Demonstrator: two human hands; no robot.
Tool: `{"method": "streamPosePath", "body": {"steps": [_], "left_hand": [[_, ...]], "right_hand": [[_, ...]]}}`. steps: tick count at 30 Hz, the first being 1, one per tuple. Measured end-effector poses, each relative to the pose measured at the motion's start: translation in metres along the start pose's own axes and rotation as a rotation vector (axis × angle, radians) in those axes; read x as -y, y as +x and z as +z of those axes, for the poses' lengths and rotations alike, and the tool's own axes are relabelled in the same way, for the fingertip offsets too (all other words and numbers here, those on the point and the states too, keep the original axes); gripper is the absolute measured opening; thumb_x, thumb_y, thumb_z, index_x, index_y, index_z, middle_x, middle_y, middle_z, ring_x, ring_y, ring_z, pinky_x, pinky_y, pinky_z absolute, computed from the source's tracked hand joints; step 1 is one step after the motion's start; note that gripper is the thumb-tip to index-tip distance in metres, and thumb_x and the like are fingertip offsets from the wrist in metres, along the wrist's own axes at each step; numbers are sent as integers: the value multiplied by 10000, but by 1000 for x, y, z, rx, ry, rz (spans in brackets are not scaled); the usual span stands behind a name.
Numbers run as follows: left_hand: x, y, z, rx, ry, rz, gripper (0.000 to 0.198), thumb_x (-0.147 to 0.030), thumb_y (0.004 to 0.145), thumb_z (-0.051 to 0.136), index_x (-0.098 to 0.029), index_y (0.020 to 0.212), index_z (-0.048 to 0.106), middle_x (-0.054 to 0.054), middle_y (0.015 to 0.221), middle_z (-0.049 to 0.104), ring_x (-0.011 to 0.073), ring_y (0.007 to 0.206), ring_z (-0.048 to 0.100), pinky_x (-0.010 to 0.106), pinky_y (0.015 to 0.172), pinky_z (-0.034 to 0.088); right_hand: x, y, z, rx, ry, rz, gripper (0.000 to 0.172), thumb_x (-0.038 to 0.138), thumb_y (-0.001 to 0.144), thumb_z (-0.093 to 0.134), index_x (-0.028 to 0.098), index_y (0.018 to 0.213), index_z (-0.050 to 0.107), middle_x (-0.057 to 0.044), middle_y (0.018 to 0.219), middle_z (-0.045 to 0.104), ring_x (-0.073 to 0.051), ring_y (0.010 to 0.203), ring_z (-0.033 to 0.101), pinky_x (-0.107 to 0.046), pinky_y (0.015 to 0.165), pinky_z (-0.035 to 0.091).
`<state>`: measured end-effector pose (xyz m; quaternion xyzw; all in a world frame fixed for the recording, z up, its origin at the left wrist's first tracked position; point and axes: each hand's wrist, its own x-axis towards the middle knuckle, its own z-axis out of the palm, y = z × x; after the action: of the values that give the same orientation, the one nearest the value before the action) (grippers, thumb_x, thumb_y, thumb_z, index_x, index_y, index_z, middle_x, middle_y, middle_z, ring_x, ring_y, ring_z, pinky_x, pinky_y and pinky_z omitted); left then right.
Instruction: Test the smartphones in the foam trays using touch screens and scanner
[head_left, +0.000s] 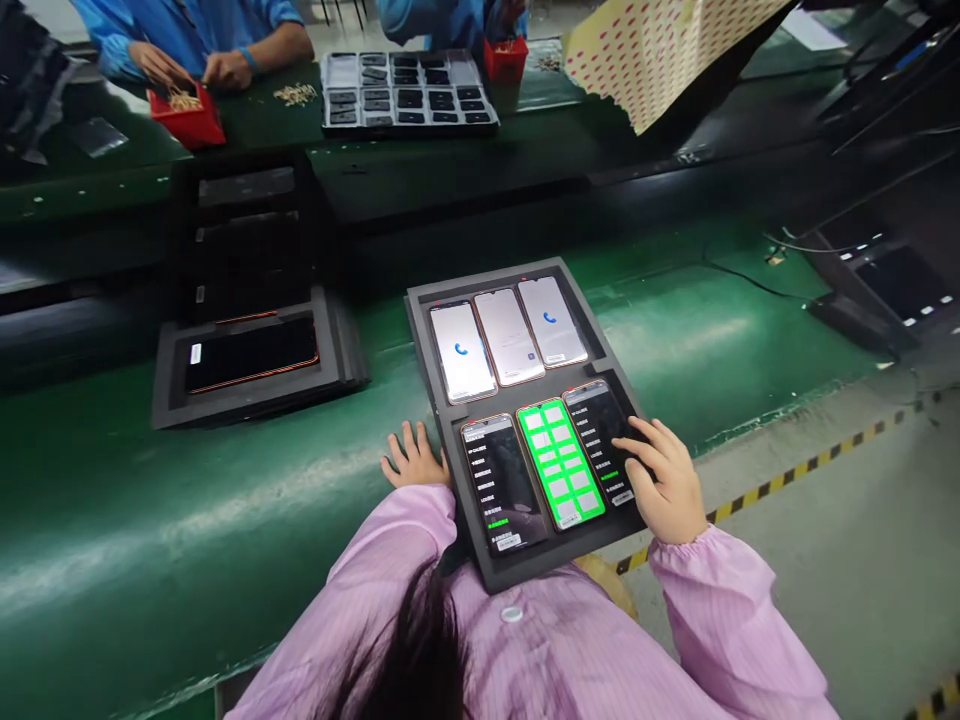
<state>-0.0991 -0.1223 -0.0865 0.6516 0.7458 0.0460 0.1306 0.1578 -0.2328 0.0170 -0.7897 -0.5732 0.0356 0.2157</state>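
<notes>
A dark grey foam tray (504,391) holds several smartphones in two rows, tilted at the green bench's front edge. In its near row, a phone with a black menu screen (510,490) is at left, a phone with a green-and-white grid screen (564,465) in the middle, and another menu-screen phone (596,445) at right. My right hand (664,480) is over that right phone, its fingertips at the screen. Flat on the bench, my left hand (416,458) has its fingers spread beside the tray's left side. The far-row phones (463,350) have light screens, two with a blue handset symbol.
A stack of dark foam trays (330,350) with a dark-screened phone (255,355) lies to the left. Across the bench, people in blue sleeves work near red bins (191,118) and a compartment tray (411,130). A cable (750,285) lies at right.
</notes>
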Motion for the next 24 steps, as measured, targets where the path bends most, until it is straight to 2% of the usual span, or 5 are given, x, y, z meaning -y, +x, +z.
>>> {"method": "streamPosePath", "body": {"steps": [7, 13, 16, 20, 24], "left_hand": [[-1, 3, 2, 14, 25, -16, 499, -338, 840, 313, -206, 1313, 405, 61, 1439, 311, 291, 1331, 222, 548, 1046, 148], [-1, 4, 3, -13, -7, 3, 514, -376, 842, 313, -204, 1321, 387, 91, 1428, 335, 292, 1333, 214, 557, 1043, 125], [-1, 3, 2, -9, -20, 8, 518, -389, 843, 313, -210, 1325, 377, 92, 1435, 323, 299, 1335, 204, 553, 1041, 115], [-1, 2, 0, -6, -14, 34, 537, -405, 843, 307, -213, 1343, 342, 85, 1449, 293, 295, 1341, 183, 537, 1045, 103], [-2, 2, 0, 18, -1, 9, 544, -411, 836, 319, -203, 1337, 351, 87, 1451, 291, 293, 1344, 173, 531, 1050, 91]], "right_hand": [[7, -26, 0, 29, 32, -79, 298, 136, 757, 404, 220, 742, 690, -57, 1209, 544, -254, 1269, 335, -496, 1004, 312], [13, -52, 4, -13, 104, -138, 283, 93, 714, 420, 212, 657, 671, -51, 1168, 565, -286, 1260, 343, -551, 1003, 255], [22, -62, 8, -14, 157, -186, 271, 91, 697, 432, 218, 687, 671, -48, 1177, 560, -302, 1257, 340, -574, 1001, 221], [37, -67, 14, 85, 142, -241, 297, 112, 689, 449, 256, 793, 688, -43, 1227, 531, -322, 1281, 285, -597, 1001, 178], [43, -68, 17, 165, 78, -220, 301, 133, 691, 465, 268, 841, 689, -47, 1266, 505, -344, 1303, 223, -611, 997, 148]]}}
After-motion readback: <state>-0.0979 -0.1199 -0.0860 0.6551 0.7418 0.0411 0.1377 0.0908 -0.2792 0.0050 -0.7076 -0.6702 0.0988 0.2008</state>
